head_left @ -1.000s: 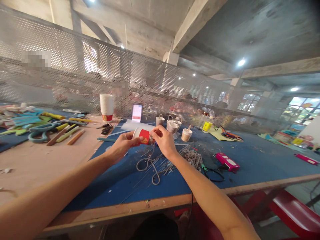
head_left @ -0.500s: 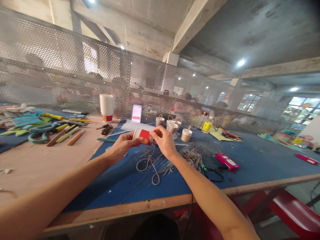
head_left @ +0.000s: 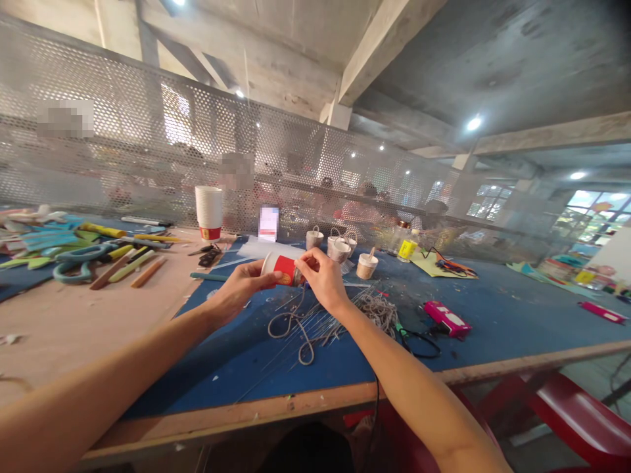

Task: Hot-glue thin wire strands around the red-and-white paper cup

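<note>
Over the blue mat, my left hand [head_left: 250, 278] is closed around a paper cup [head_left: 283, 269], white with a red band, tipped on its side with its right end toward my other hand. My right hand [head_left: 323, 276] pinches at that end, where a grey-brown cord [head_left: 302, 302] meets the cup. From there the cord hangs down and lies in loose loops on the mat. The right fingertips partly hide where cord and cup touch. Just beyond them stand several small cord-covered cups with handles [head_left: 339, 249].
A heap of cord and thin wires [head_left: 377, 312] lies right of the loops. Further right is a magenta device [head_left: 447, 319] with a black cable. Scissors [head_left: 79, 259], a stack of paper cups [head_left: 209, 207] and a lit phone [head_left: 268, 223] sit left and behind. A perforated screen [head_left: 276, 144] rises behind the table.
The view has shifted very slightly. Both hands keep the same hold on the cup and cord, with no clear movement.
</note>
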A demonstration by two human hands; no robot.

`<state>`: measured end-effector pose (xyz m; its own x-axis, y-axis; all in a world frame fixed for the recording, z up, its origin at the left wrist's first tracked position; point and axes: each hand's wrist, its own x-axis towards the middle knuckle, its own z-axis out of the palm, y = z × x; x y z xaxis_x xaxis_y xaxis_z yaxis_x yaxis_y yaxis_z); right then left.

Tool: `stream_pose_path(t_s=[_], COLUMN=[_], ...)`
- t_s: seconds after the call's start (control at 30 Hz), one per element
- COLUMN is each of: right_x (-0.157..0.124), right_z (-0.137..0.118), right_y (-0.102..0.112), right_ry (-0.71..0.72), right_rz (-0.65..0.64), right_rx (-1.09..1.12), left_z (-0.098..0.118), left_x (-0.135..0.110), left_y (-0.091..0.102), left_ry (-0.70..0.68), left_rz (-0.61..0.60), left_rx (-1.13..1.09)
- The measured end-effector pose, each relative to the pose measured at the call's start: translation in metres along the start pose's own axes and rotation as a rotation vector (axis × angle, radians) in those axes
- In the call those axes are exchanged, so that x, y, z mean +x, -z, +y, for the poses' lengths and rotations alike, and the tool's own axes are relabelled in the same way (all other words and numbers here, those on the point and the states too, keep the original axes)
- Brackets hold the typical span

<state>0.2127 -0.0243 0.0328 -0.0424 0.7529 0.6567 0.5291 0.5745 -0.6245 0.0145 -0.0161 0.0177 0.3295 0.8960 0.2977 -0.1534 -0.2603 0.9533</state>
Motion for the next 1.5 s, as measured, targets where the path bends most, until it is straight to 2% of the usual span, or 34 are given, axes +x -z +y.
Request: stream_pose_path(t_s=[1.13,1.5], right_x=[0.0020,0.0020], right_z=[0.0046,0.0012], right_y=[-0.0001,0.0011], right_ry=[-0.039,-0.060], right_rz=[-0.056,-0.069], right_rx=[0.021,-0.019], left_z=[-0.0011,-0.0084], left_x=[0.0007,0.0038], left_y=[0.0036,0.0072], left_ry=[0.008,-0.010], left_rz=[-0.037,-0.030], left_rx=[0.062,0.060])
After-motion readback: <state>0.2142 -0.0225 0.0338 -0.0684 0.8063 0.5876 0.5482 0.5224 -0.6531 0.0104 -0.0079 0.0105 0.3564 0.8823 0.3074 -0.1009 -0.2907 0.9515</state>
